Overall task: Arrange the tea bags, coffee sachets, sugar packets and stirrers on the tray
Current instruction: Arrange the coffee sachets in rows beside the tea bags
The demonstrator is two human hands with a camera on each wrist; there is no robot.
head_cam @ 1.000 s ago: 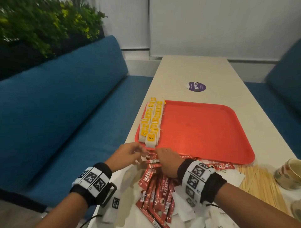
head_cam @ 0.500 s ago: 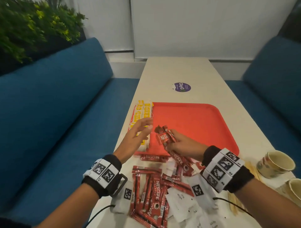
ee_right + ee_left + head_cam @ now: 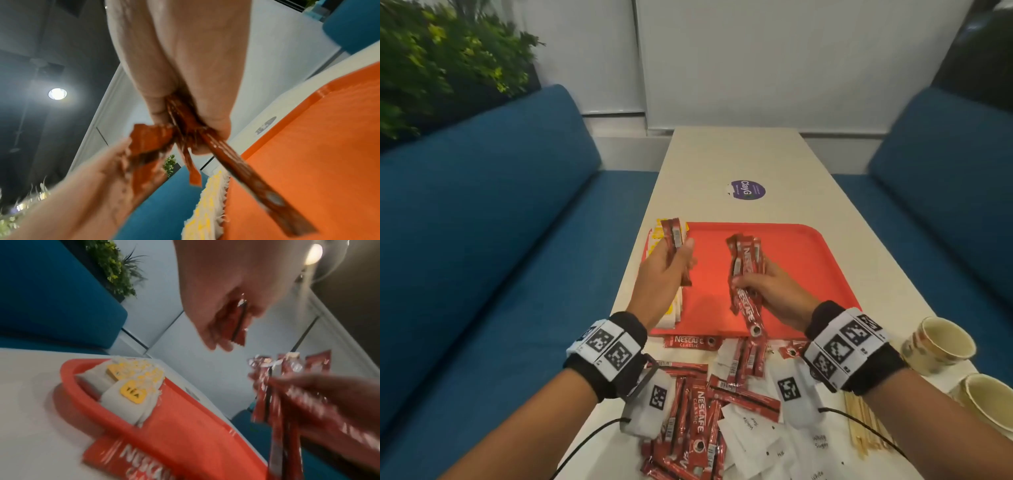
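I see the red tray [image 3: 784, 260] on the counter [image 3: 736, 154], its near-left corner and the tea bags [image 3: 674, 310] there half hidden by my left hand [image 3: 664, 274]. Both wrist views blur. Since a moment ago, my left hand has gone from empty to fingers clamped on a few coffee sachets [image 3: 674, 240]; my right hand [image 3: 774, 294] has fingers pinching its sachet bundle [image 3: 744, 260] over the tray.

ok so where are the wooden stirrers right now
In the head view the wooden stirrers lie on the table at lower right, off the tray, beside the paper cups and right of the sugar packets.
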